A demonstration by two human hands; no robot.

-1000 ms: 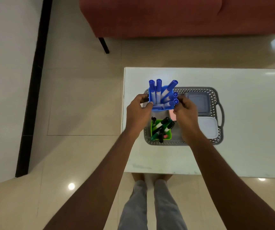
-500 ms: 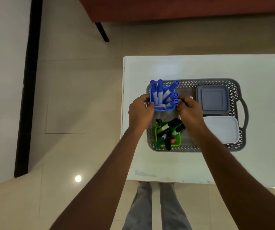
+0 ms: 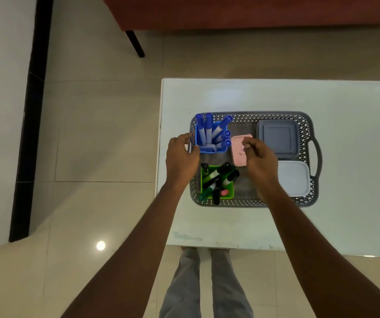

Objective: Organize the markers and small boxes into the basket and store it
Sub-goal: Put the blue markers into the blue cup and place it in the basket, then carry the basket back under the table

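grey lattice basket [image 3: 264, 114] looks light but flexy when loaded: lift by both end handles [image 3: 319, 154]. left hand [image 3: 181, 158] curls at its left rim, grip unclear; right hand [image 3: 261, 161] hovers loose, empty.

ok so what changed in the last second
The blue cup of markers came down into the basket's far-left corner, and both hands let go: left hand now at the rim, right hand over the pink box. Green cup, grey box and white box stayed.
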